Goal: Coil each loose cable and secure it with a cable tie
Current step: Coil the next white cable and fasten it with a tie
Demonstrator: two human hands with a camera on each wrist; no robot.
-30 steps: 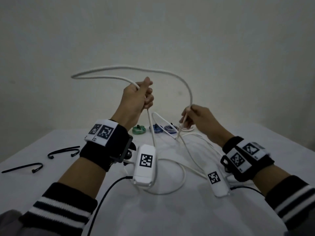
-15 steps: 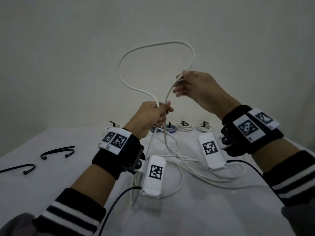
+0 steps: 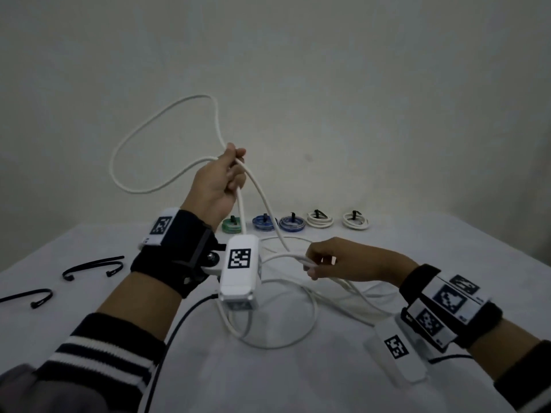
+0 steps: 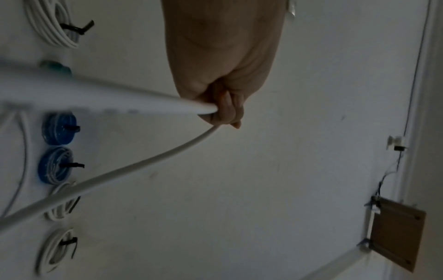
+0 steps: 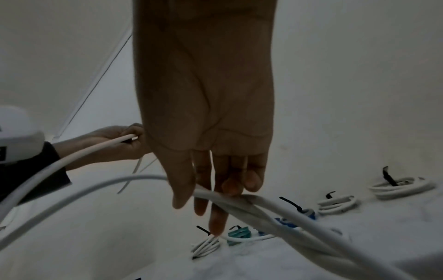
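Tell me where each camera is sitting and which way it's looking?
Head: worn on the head, looking forward and down at the table; shows both forearms, the left hand gripping the white cable and the right hand pinching it lower.
Left wrist: on the left wrist, looking along the left hand toward the wall; shows its curled fingers on the cable.
Right wrist: on the right wrist, looking along the right hand down at the table; the left hand shows too.
Shared: all three see the white cable and the tied coils.
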